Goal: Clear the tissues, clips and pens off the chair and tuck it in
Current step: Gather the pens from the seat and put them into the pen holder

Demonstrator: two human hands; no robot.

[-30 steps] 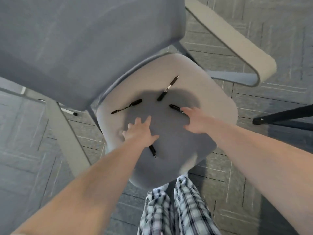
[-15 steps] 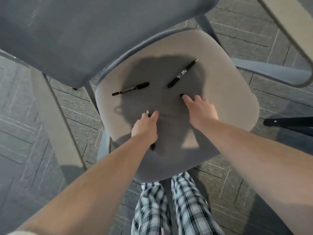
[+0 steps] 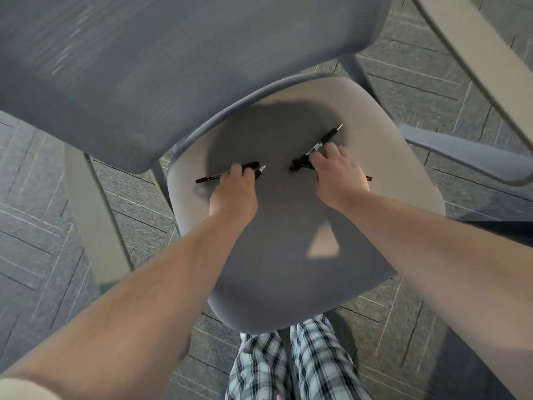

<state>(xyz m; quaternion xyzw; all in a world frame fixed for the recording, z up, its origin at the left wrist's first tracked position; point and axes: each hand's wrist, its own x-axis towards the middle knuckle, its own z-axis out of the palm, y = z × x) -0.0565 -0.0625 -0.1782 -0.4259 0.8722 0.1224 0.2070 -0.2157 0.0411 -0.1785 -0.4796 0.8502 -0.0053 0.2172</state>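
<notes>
Both hands work on the chair seat, near its back edge under the grey backrest. The left hand lies knuckles up with its fingers curled over 2 black pens: one pen lies flat on the seat and sticks out to the left of the fingers, the second pen pokes out to the right with its silver tip showing. The left grip is clenched on that second pen, and the fingertips touch the flat one.

The right hand sits closer to the seat's right edge, fingers bent down onto another pair. A long black pen runs diagonally up toward the back right corner, under the fingertips; a shorter dark pen crosses beneath the hand, one end sticking out on the left and a thin end emerging on the right. The right grip is closed around that crossing pen.

Plaid trousers show below the seat's front edge, above carpet tiles.
</notes>
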